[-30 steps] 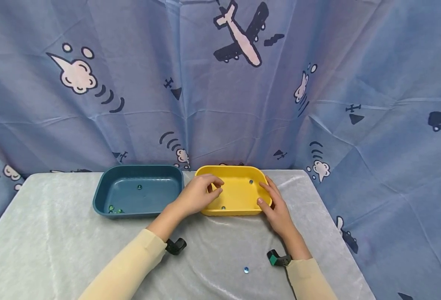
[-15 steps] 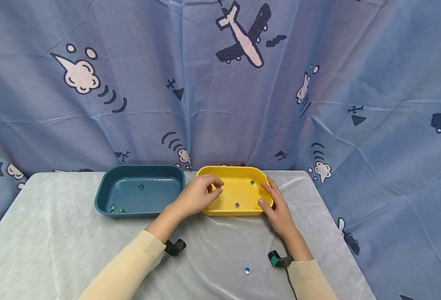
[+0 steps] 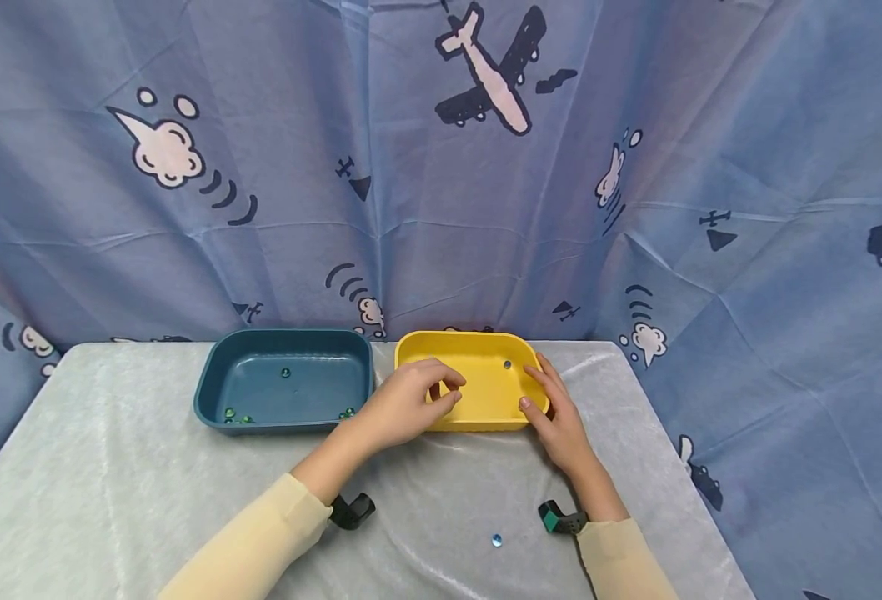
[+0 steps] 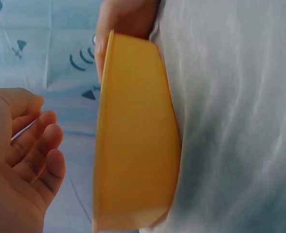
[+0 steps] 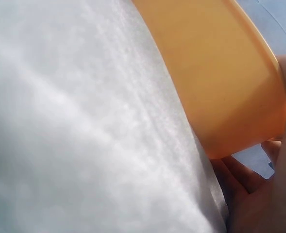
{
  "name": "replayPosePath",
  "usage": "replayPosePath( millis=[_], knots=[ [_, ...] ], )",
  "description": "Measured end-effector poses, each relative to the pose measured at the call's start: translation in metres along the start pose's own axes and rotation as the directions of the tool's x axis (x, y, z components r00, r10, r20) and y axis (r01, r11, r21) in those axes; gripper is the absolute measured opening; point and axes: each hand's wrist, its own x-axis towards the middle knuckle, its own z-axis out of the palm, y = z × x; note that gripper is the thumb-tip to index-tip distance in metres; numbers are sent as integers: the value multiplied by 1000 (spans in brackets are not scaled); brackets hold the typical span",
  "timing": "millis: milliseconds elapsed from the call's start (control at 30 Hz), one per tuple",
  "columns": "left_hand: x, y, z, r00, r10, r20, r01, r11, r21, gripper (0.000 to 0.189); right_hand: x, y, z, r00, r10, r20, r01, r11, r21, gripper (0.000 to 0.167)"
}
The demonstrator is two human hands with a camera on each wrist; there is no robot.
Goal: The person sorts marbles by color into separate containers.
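Observation:
My left hand (image 3: 411, 400) hovers over the left part of a yellow tray (image 3: 478, 337), fingers loosely bent. Thumb and fingertips are slightly apart with nothing visible between them, as the left wrist view (image 4: 21, 150) also shows. At the tray's right end my right hand (image 3: 564, 429) grips the rim, thumb inside, other fingers around the outer end wall. Inside the tray, near its far right, lies a small shiny bead (image 3: 507, 364). My left hand hides the tray's near left corner.
Left of the yellow tray stands a dark teal tray (image 3: 283, 429) with several green beads (image 3: 231, 413) inside. One blue bead (image 3: 497, 540) lies on the grey cloth nearer me. A patterned blue curtain (image 3: 441, 208) hangs behind the table.
My left hand has shifted slightly right, uncovering green beads in the teal tray's near right corner. The bead that rolled right along the yellow tray's near side is out of sight.

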Motion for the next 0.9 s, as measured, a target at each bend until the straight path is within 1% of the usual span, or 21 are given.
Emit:
replayPosePath(
  millis=[67, 133, 233, 300, 333, 433, 567, 733, 900],
  knots=[
    [-4, 7, 2, 1000, 14, 5, -14, 1000, -1, 14, 0, 1, 1, 1000, -2, 3, 2, 1000, -1, 56],
    [-8, 13, 6, 999, 41, 6, -41, 999, 7, 13, 0, 3, 2, 1000, -6, 5, 6, 1000, -6, 56],
    [-14, 21, 17, 995, 93, 21, -93, 995, 30, 12, 0, 3, 2, 1000, -10, 2, 10, 1000, -14, 56],
    [-18, 24, 25, 990, 130, 46, -132, 990, 50, 13, 1, 3, 2, 1000, -5, -3, 5, 1000, -22, 55],
    [-20, 26, 29, 987, 146, 62, -150, 987, 56, 13, 1, 2, 1, 1000, -5, -5, 5, 1000, -23, 55],
    [-26, 31, 40, 978, 168, 121, -176, 983, 57, 15, 2, 2, -1, 1000, -6, -5, 6, 1000, -28, 54],
    [-34, 36, 53, 965, 181, 191, -192, 980, 42, 18, 4, 3, -1, 1000, -18, 0, 18, 999, -27, 53],
    [-44, 40, 69, 944, 224, 242, -244, 968, 54, 19, 4, 2, -1, 1000, -25, -7, 25, 999, -20, 52],
    [-56, 38, 86, 922, 257, 289, -293, 952, 89, 18, 3, 4, 0, 1000, -25, -4, 24, 1000, -16, 52]
  ],
)
